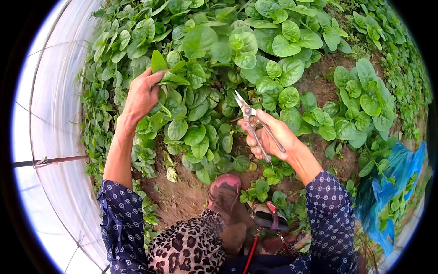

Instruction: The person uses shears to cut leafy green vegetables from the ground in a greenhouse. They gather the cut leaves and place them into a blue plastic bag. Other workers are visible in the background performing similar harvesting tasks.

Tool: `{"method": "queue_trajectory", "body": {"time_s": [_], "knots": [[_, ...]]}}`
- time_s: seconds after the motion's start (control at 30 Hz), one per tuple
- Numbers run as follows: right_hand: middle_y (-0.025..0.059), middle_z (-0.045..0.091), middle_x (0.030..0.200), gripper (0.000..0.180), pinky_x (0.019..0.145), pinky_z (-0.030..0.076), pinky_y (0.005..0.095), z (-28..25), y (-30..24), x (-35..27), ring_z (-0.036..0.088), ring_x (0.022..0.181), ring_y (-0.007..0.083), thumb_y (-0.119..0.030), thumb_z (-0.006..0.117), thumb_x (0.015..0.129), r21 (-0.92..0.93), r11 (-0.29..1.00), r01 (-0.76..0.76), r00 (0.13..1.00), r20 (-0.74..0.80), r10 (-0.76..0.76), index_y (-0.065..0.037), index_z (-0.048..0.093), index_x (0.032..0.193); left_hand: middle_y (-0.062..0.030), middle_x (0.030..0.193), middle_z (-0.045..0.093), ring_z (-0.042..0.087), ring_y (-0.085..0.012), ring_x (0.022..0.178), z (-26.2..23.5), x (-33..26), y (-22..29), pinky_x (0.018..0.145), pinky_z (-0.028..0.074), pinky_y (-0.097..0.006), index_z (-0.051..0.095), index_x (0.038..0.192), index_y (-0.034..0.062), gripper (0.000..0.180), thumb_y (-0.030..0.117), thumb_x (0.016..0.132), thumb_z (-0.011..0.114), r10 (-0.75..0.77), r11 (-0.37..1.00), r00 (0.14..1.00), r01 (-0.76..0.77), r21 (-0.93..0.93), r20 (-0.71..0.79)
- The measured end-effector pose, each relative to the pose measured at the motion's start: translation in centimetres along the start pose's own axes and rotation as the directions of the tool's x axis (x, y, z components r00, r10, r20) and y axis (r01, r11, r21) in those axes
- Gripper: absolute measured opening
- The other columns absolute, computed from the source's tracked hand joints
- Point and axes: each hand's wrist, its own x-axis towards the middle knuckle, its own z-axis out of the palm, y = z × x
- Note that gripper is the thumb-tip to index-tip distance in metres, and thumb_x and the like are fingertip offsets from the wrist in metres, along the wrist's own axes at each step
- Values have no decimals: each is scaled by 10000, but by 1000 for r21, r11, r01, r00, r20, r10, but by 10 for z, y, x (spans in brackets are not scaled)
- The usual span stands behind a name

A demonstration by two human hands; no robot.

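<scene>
Closed around several picked green leaves point(172, 77), my left hand point(142, 94) is above the plants at the left of the bed. The leaves stick out past its fingers and thumb. My right hand point(269, 137) grips a pair of pruning snips point(251, 114) with metal handles. Their pointed blades aim up and to the left, slightly apart, with no stem visible between them. Broad-leaved green plants point(196, 132) grow thickly beneath and between my two hands. The snips are apart from my left hand.
Clear plastic sheeting point(59, 105) with a dark bar point(59, 160) runs along the left. A blue plastic bag point(388, 192) with greens lies at the right. My shoe point(224, 187) stands on brown soil point(175, 201). A dark device point(269, 217) hangs from a red strap point(252, 253).
</scene>
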Motion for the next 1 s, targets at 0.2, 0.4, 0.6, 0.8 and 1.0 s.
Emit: {"method": "queue_trajectory", "body": {"time_s": [0.2, 0.4, 0.6, 0.8, 1.0], "knots": [[76, 596, 743, 527, 540, 509, 341, -18, 65, -124, 605, 609, 202, -525, 338, 1019, -116, 991, -69, 967, -253, 38, -60, 504, 1204, -100, 1063, 667, 640, -198, 985, -30, -42, 34, 891, 471, -295, 669, 1096, 9, 335, -146, 832, 533, -86, 949, 990, 46, -311, -115], [71, 606, 755, 340, 547, 506, 305, -8, 115, -250, 604, 584, 154, -320, 488, 1015, -438, 880, -185, 815, -569, -112, -14, 510, 1162, -94, 1060, 679, 635, -200, 984, -33, -50, 111, 872, 477, -292, 676, 1083, 17, 341, -150, 813, 551, 68, 929, 991, -105, -354, -115], [6, 546, 650, 376, 539, 439, 263, 30, 136, -328, 545, 572, 96, -223, 588, 954, -597, 774, 212, 490, -620, -613, 45, 526, 1210, -159, 1092, 659, 656, -280, 980, 12, -43, 243, 860, 492, -307, 656, 1134, 0, 441, -189, 767, 499, 372, 850, 920, -392, -353, -127], [22, 596, 967, 451, 703, 458, 259, 18, 133, -327, 537, 802, 87, -9, 676, 863, -937, 159, 310, -35, -178, -983, -33, 485, 1270, -189, 1067, 652, 659, -324, 983, 71, -60, 360, 855, 506, -328, 661, 1121, -7, 452, -198, 746, 493, 539, 740, 841, -453, -497, 36], [137, 610, 1002, 389, 795, 507, 319, -2, 154, -337, 625, 853, 233, -68, 628, 869, -998, 4, 63, -238, -19, -971, -24, 492, 1230, -181, 1069, 649, 652, -326, 985, 93, -103, 412, 864, 503, -331, 662, 1106, -6, 417, -188, 770, 495, 647, 645, 749, -438, -627, 142]]}}
